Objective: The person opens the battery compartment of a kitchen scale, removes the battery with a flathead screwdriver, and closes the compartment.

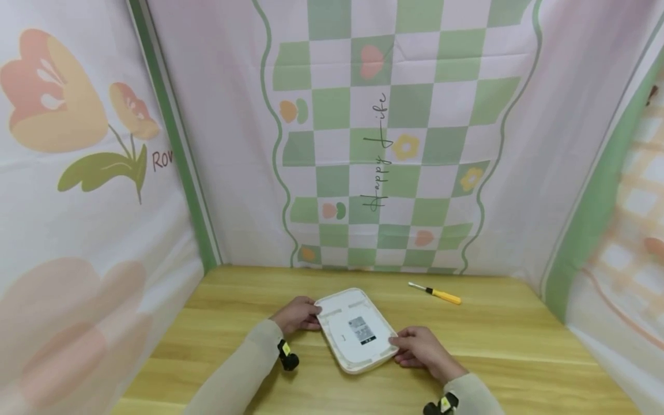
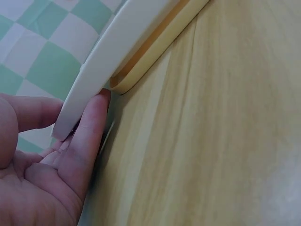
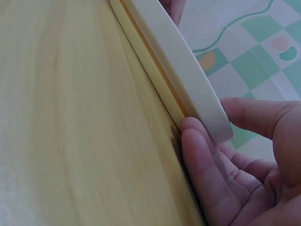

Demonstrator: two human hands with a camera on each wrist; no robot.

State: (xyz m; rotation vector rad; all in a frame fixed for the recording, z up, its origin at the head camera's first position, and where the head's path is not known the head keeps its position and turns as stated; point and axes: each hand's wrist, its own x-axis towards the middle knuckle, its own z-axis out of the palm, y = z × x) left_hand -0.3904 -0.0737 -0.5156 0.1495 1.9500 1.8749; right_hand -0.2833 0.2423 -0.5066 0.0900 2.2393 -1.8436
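A flat white rounded-rectangular device [image 1: 339, 331] lies with a grey printed label facing up. At its far left edge my left hand [image 1: 297, 314] grips it, thumb on top and fingers beneath. Opposite, the right hand [image 1: 422, 351] pinches the near right edge the same way. Seen from the left wrist, the white rim [image 2: 89, 80] sits between thumb and fingers, with a cream raised band [image 2: 141, 70] under it close to the wood. In the right wrist view the fingertips [image 3: 194, 136] tuck under the rim beside that band.
A screwdriver [image 1: 441, 295] with a yellow handle lies on the wooden table [image 1: 508, 346], behind and right of the device. Printed fabric curtains [image 1: 238, 173] enclose the table at the back and both sides. Each wrist wears a small black camera [image 1: 287, 355].
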